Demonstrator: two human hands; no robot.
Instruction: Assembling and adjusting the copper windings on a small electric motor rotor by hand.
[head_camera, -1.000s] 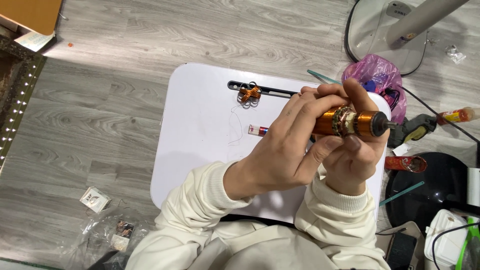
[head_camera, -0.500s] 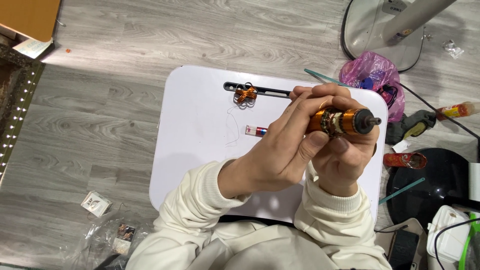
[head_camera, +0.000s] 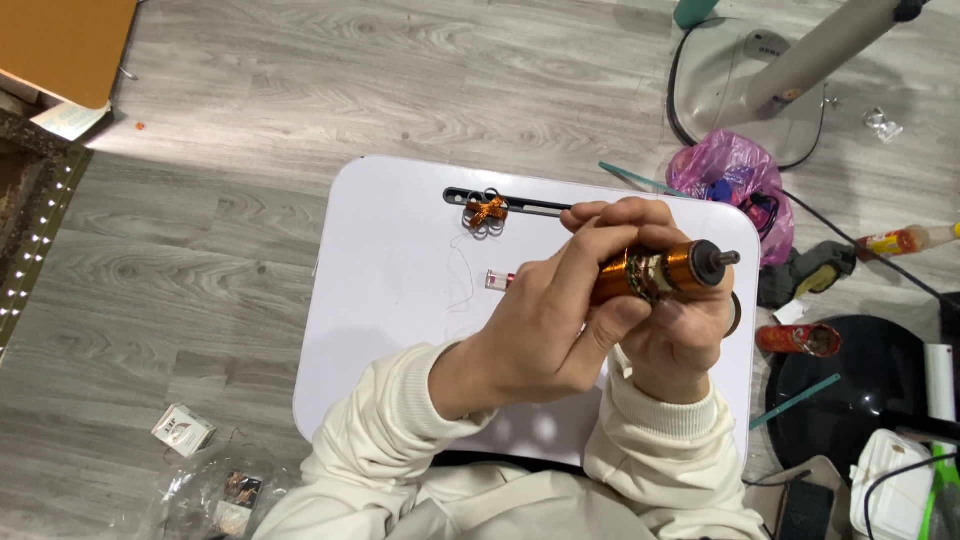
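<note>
A small motor rotor (head_camera: 664, 271) with copper windings and a dark shaft end is held above a white lap table (head_camera: 400, 290). My right hand (head_camera: 682, 335) grips it from below. My left hand (head_camera: 560, 315) reaches across from the left, its fingers wrapped over the top of the rotor. On the table behind lie a small coil of copper wire (head_camera: 486, 212) beside a black slot, and a little clear tube with a red tip (head_camera: 498, 280). Thin loose wire trails between them.
A pink plastic bag (head_camera: 730, 170) and a fan base (head_camera: 740, 70) lie right of the table on the grey wood floor. A red can (head_camera: 800, 338), a black round base (head_camera: 860, 400), a small box (head_camera: 183, 430) and a clear bag (head_camera: 225, 495) sit nearby.
Both hands with the rotor have shifted slightly; the rotor now sits a little lower and my left fingers have moved along its top. The view has shifted a little.
</note>
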